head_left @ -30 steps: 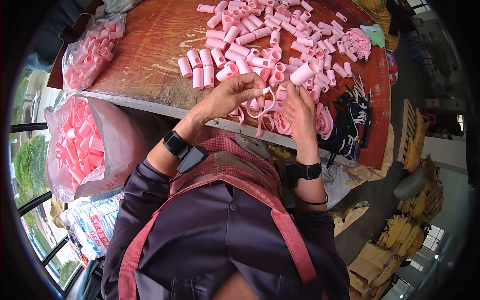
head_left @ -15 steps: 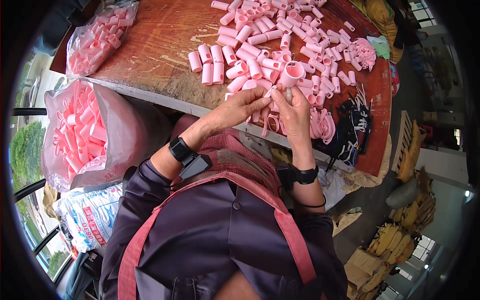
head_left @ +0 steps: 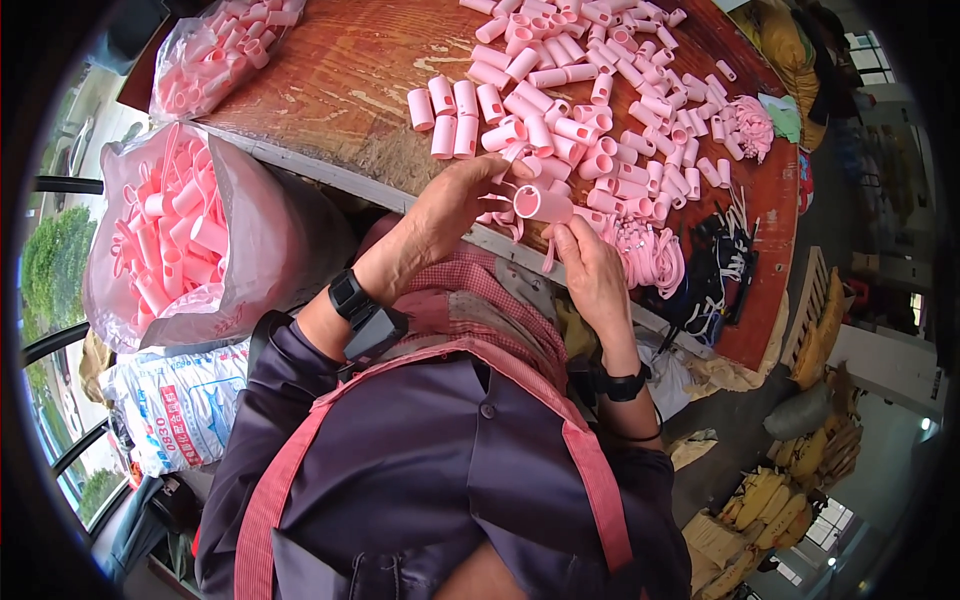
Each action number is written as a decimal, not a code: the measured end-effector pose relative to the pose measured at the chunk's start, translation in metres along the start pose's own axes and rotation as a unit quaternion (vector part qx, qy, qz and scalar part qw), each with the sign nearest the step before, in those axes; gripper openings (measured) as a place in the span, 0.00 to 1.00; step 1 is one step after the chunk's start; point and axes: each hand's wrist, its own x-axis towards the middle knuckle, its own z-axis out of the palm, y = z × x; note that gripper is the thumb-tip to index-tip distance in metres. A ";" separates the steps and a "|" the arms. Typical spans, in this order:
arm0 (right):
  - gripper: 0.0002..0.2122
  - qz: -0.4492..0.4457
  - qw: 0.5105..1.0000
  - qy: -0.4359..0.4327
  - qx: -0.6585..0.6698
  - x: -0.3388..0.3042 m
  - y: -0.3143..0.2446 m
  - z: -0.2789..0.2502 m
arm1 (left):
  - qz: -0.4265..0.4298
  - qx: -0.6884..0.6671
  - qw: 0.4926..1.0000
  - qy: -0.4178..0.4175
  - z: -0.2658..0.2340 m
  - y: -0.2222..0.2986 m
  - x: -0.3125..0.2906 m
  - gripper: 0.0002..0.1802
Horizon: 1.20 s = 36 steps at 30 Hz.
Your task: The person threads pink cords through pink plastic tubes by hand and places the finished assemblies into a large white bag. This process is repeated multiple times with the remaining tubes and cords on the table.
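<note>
A pink plastic tube [head_left: 545, 205] hangs between my two hands at the table's near edge, its open end tilted to the left. My left hand [head_left: 450, 210] is to its left, thumb and fingers closed on a thin pink cord [head_left: 514, 153]. On the other side, my right hand [head_left: 592, 268] pinches a strand of pink cord beside the tube's far end; a short length dangles below the fingertips. Whether the cord runs through the tube is unclear. Just beyond my hands lie many loose pink tubes [head_left: 630, 150], some with a hole in the side.
A large clear bag [head_left: 270, 240] full of corded pink tubes stands at left. A smaller bag of tubes [head_left: 205, 75] lies on the wooden table [head_left: 330, 85]. Coiled pink cord [head_left: 650, 255] and a dark bundle with white laces [head_left: 718, 265] sit to the right.
My hands have moved apart. The tube, upright above my right hand before, now lies sideways between them. The table has shifted slightly right in view.
</note>
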 end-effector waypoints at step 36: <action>0.17 0.224 0.740 -0.376 0.511 -0.025 0.025 -0.003 | 0.274 0.070 0.947 0.153 -0.022 0.086 0.005 0.23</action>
